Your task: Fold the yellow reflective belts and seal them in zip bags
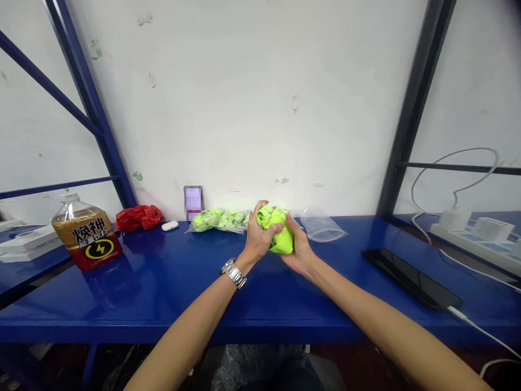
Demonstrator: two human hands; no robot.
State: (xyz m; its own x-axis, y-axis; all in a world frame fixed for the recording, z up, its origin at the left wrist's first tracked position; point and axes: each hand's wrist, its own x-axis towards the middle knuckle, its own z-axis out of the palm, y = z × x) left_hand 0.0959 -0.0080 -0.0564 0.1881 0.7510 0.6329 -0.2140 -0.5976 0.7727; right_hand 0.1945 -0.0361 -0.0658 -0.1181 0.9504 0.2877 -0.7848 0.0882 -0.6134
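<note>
A folded bundle of neon-yellow fabric with pale strips, which looks like a reflective vest (275,220), is held between both my hands above the blue table. My left hand (259,233), with a metal watch (233,272) on its wrist, wraps the bundle's left side, its thumb across the front. The right side is gripped by my right hand (300,247). Behind and to the left lie clear bags of similar neon-yellow bundles (207,219), partly hidden by my left hand. An open-looking clear zip bag (323,225) lies flat just right of my hands.
On the left of the blue table (187,293) stand a drink bottle (87,233), a red plastic bag (139,217) and a white case (170,225). A phone (193,202) leans against the wall. At right are a charging black phone (411,277) and a power strip (484,241) with cables.
</note>
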